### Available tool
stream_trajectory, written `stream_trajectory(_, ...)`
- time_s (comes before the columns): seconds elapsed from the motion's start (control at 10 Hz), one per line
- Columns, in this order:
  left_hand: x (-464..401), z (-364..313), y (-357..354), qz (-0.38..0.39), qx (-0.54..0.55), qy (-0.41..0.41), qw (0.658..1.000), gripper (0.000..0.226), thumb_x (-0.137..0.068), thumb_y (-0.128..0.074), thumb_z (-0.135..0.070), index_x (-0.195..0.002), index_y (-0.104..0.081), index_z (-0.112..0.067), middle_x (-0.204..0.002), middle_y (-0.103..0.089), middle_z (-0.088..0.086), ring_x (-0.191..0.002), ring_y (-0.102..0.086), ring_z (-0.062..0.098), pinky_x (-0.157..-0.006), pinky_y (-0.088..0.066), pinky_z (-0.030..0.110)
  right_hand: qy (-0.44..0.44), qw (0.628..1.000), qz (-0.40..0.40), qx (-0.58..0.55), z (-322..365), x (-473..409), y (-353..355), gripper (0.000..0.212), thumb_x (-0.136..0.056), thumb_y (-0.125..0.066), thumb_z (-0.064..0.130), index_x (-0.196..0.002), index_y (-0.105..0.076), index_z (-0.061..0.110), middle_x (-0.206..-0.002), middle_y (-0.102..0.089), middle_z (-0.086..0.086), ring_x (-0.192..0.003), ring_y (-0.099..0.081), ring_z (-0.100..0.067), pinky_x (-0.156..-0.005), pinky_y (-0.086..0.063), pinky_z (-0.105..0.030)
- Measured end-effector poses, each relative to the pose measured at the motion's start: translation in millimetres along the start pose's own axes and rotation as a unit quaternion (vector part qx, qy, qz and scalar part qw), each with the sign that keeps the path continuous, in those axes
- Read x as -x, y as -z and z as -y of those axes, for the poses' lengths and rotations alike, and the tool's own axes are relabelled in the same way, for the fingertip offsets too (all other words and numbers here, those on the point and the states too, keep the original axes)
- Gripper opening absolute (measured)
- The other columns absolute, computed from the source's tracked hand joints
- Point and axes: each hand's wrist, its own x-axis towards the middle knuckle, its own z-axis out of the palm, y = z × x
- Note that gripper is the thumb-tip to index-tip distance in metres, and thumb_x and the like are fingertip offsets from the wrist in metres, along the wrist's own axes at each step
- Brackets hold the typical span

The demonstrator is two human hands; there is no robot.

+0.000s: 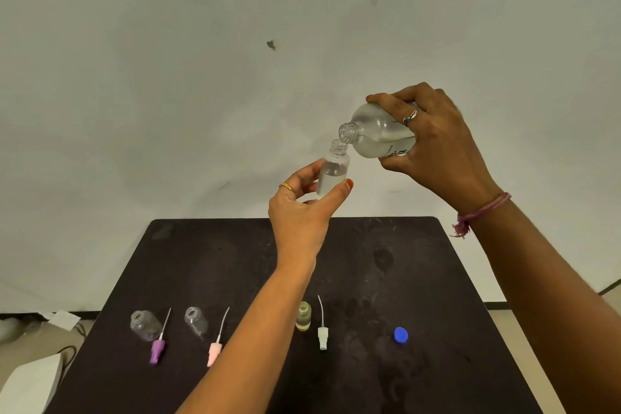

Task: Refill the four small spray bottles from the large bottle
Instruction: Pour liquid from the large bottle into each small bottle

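Clear plastic catches the light in the head view: the left hand pinches a small spray bottle between thumb and fingers, holding it up above the far edge of the dark table, roughly upright and uncapped, with clear liquid inside it. The right hand wraps round the body of the large bottle, which is tipped over towards the left so that its open threaded mouth sits just above and beside the small bottle's neck; whether liquid is passing between them cannot be told. A ring shows on a finger of each hand, and a pink thread band circles the right wrist.

Down on the table, near the front, two empty small bottles stand open: one at the far left, and a second to its right. Beside the first lies a purple spray top with its tube pointing away, and beside the second a pink spray top. Right of the left forearm stands a third small bottle holding a yellowish liquid, with a white spray top lying just beside it. Further right, apart from the rest, sits a blue cap
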Motion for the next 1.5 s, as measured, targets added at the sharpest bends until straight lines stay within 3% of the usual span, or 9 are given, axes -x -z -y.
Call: stream_trajectory(1.5, 2.8, -0.9, -4.9, 0.002, 0.005, 0.007, 1.000, 0.037, -0.070, -0.084, -0.023, -0.097, -0.064, -0.038, -0.101, -0.070, -0.013, -0.094, -0.066, 0.004, -0.067, -0.049, 0.007, -0.003, 1.000, 0.014, 0.003, -2.9, 1.8, 4.7, 0.074, -0.061, -0.085, 0.014, -0.129, -0.057, 0.016, -0.110, -0.059, -0.015, -0.096, -0.055, -0.033, -0.079, -0.050, -0.044)
